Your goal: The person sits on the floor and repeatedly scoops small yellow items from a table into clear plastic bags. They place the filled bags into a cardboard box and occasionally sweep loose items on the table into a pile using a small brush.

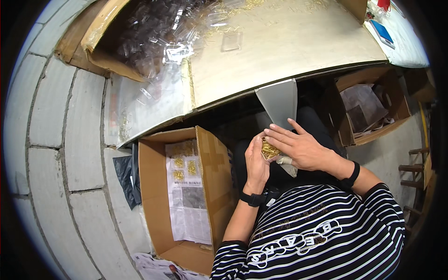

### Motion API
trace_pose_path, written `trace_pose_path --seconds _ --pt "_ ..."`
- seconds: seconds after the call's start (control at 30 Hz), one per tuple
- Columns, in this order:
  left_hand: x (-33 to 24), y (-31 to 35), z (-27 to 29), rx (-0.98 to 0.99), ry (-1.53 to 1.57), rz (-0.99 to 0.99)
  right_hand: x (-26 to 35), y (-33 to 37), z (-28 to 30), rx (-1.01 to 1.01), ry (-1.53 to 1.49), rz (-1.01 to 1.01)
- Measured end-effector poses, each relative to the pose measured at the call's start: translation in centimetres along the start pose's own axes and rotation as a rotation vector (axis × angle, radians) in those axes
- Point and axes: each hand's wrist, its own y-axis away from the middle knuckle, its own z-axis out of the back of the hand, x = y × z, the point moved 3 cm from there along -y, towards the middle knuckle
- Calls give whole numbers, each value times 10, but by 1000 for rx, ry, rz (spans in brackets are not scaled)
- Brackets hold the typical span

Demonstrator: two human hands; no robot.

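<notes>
Above my lap, my left hand (pixel 256 163) is wrapped round the side of a small clear plastic box (pixel 265 157) filled with thin gold-coloured pins (pixel 269 149). My right hand (pixel 303 148) reaches over from the other side, its fingers stretched out across the top of the box. Something whitish covers a digit of the right hand, just beside the box. Part of the box's rim is hidden behind my fingers.
A cardboard carton (pixel 205 172) at my left holds printed paper (pixel 189 214) and several filled clear boxes (pixel 178 162). Ahead, the worktable (pixel 280 42) bears loose pins and a heap of clear boxes (pixel 172 28). Another carton (pixel 401 119) stands at right, below a blue device (pixel 382 32).
</notes>
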Motion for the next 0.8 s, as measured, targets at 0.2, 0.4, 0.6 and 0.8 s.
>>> trace_pose_path --seconds 0.2,0.4,0.6,0.8 --pt "-43 5 14 -23 -65 25 -21 5 35 -405 -317 -148" --pt "-166 22 86 -201 -221 -281 -46 12 17 -451 -476 -285" --pt "-234 80 165 -467 -228 -431 -22 -21 -7 -203 -400 -153" --pt "-206 116 295 -832 -85 -394 5 -49 -17 5 -258 -88"
